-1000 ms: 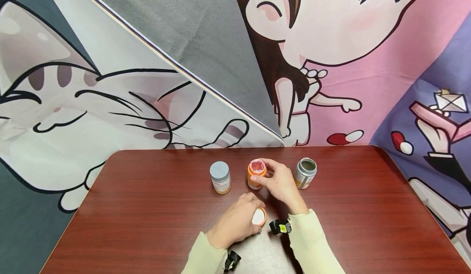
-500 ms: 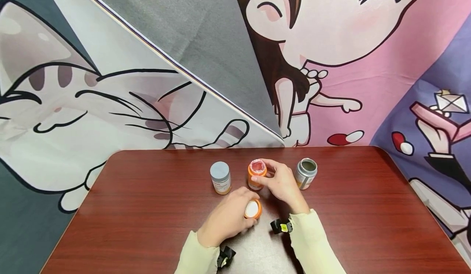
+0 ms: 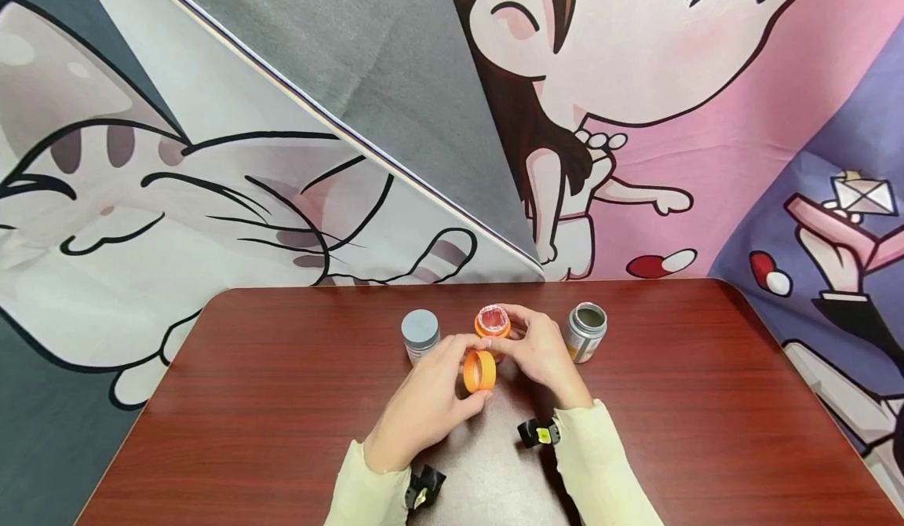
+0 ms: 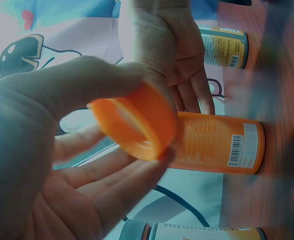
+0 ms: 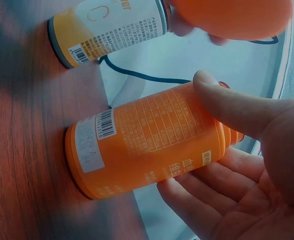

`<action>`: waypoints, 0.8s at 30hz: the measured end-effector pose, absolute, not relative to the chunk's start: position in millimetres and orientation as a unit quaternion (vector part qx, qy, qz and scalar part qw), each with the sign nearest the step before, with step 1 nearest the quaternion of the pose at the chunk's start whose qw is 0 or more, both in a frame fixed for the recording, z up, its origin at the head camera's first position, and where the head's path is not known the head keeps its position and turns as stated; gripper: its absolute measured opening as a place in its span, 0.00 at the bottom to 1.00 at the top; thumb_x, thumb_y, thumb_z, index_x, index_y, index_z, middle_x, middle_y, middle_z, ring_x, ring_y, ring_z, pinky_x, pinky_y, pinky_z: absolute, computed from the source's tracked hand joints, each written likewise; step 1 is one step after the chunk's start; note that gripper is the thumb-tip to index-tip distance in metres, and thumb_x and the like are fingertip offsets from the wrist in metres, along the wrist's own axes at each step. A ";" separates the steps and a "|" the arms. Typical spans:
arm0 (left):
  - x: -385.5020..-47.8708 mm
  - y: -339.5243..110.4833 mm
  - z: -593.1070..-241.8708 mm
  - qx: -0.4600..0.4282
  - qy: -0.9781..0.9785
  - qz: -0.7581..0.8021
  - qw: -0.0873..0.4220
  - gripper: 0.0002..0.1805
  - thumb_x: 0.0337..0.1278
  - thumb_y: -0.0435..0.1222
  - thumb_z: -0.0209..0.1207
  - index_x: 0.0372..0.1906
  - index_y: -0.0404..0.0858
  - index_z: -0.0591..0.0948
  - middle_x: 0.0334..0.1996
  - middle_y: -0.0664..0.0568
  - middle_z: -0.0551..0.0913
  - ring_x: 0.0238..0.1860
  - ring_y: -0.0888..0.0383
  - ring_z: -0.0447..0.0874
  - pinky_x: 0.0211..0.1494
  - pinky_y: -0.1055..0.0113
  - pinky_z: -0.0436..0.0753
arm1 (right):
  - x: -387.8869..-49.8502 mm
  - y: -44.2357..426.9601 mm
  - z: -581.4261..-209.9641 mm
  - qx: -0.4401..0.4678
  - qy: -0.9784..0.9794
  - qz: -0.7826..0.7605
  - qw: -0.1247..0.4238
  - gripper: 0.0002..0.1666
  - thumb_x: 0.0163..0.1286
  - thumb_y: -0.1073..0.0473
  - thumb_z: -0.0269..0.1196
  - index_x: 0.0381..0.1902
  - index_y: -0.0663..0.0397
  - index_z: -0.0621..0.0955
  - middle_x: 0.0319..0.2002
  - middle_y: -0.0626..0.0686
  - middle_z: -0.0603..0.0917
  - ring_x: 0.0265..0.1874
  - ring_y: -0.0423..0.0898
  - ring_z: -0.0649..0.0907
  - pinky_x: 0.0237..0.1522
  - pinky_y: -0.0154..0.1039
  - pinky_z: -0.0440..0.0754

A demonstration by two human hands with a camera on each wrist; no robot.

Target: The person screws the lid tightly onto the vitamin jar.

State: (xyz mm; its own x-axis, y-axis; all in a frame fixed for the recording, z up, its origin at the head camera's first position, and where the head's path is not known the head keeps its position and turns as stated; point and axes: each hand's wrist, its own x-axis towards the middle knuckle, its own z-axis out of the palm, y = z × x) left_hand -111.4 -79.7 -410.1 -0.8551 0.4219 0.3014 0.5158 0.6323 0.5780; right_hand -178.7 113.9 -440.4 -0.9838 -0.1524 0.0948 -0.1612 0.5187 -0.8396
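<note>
The orange bottle [image 3: 492,323] is upright on the desk [image 3: 268,400], uncapped, a ragged whitish rim round its mouth. The right hand [image 3: 542,353] grasps it from about 4 o'clock, thumb on one side, fingers on the other. Toward 6 to 7 o'clock from the mouth is the orange cap [image 3: 479,371], tipped on edge above the desk so its hollow shows; the left hand [image 3: 427,400] pinches it between thumb and fingers. At 9 o'clock from the bottle, partly behind the left hand, is a jar with a grey lid [image 3: 420,324]. At 3 o'clock, just past the right hand, is a lidless grey jar [image 3: 587,330]. Both sleeves [image 3: 600,463] are pale. Beyond the desk, at 12 o'clock, hangs a cartoon backdrop [image 3: 395,102].
</note>
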 end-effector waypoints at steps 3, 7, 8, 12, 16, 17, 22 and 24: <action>-112.3 -79.6 -408.1 -0.258 -0.894 -0.354 0.091 0.32 0.51 0.39 0.73 0.63 0.45 0.76 0.48 0.57 0.79 0.46 0.60 0.77 0.52 0.63 0.79 | -178.8 114.4 -440.2 0.090 -0.874 0.478 0.006 0.32 0.55 0.58 0.78 0.58 0.58 0.82 0.48 0.54 0.88 0.43 0.45 0.87 0.44 0.40 0.84; -114.2 -78.5 -406.8 -0.261 -0.886 -0.363 0.123 0.30 0.55 0.40 0.71 0.65 0.47 0.79 0.51 0.55 0.78 0.49 0.59 0.78 0.53 0.62 0.80 | -178.6 114.4 -440.1 0.085 -0.876 0.475 0.002 0.32 0.56 0.59 0.77 0.59 0.57 0.82 0.48 0.54 0.88 0.44 0.45 0.87 0.45 0.42 0.84; -114.8 -77.8 -406.6 -0.260 -0.884 -0.364 0.132 0.28 0.56 0.40 0.71 0.64 0.47 0.79 0.51 0.54 0.78 0.49 0.58 0.79 0.53 0.62 0.80 | -178.6 114.5 -440.1 0.083 -0.877 0.473 0.002 0.31 0.56 0.60 0.77 0.59 0.56 0.83 0.48 0.54 0.88 0.43 0.44 0.87 0.45 0.42 0.84; -118.2 -74.7 -408.6 -0.260 -0.874 -0.370 0.177 0.25 0.57 0.41 0.71 0.61 0.45 0.81 0.51 0.52 0.79 0.50 0.56 0.80 0.54 0.59 0.80 | -178.6 114.6 -440.3 0.082 -0.877 0.473 0.001 0.31 0.55 0.60 0.77 0.58 0.55 0.83 0.48 0.53 0.88 0.42 0.43 0.87 0.46 0.41 0.83; -122.2 -71.1 -410.2 -0.253 -0.865 -0.384 0.202 0.27 0.58 0.44 0.70 0.62 0.45 0.79 0.53 0.53 0.79 0.54 0.57 0.80 0.57 0.59 0.79 | -178.9 114.5 -440.0 0.083 -0.876 0.475 -0.001 0.31 0.55 0.61 0.76 0.58 0.56 0.83 0.49 0.54 0.88 0.43 0.44 0.87 0.46 0.42 0.83; -123.2 -70.0 -410.1 -0.249 -0.862 -0.391 0.205 0.26 0.58 0.44 0.70 0.62 0.46 0.79 0.54 0.54 0.79 0.55 0.58 0.79 0.58 0.59 0.78 | -178.9 114.6 -439.9 0.082 -0.876 0.476 -0.001 0.31 0.55 0.62 0.76 0.58 0.56 0.83 0.49 0.54 0.88 0.43 0.44 0.87 0.47 0.43 0.84; -127.4 -63.5 -410.0 -0.214 -0.847 -0.434 0.220 0.25 0.56 0.43 0.72 0.58 0.46 0.80 0.53 0.57 0.80 0.53 0.62 0.78 0.56 0.61 0.78 | -178.9 115.3 -439.9 0.082 -0.874 0.479 -0.002 0.32 0.54 0.64 0.76 0.59 0.58 0.82 0.50 0.56 0.87 0.44 0.45 0.86 0.48 0.45 0.84; -128.6 -60.8 -410.9 -0.196 -0.844 -0.446 0.224 0.25 0.54 0.42 0.73 0.56 0.44 0.80 0.51 0.57 0.80 0.49 0.62 0.78 0.52 0.62 0.79 | -178.9 115.7 -440.2 0.083 -0.874 0.479 -0.002 0.32 0.54 0.65 0.75 0.59 0.57 0.82 0.50 0.56 0.87 0.45 0.45 0.86 0.48 0.46 0.84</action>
State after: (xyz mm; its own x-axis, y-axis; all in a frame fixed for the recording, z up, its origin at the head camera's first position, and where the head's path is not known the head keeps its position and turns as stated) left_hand -128.6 -60.8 -410.9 -0.8233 0.1308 0.5524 0.5302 0.5249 0.6659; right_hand -178.9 115.7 -440.2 -0.9863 -0.1466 0.0750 -0.1422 0.5281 -0.8372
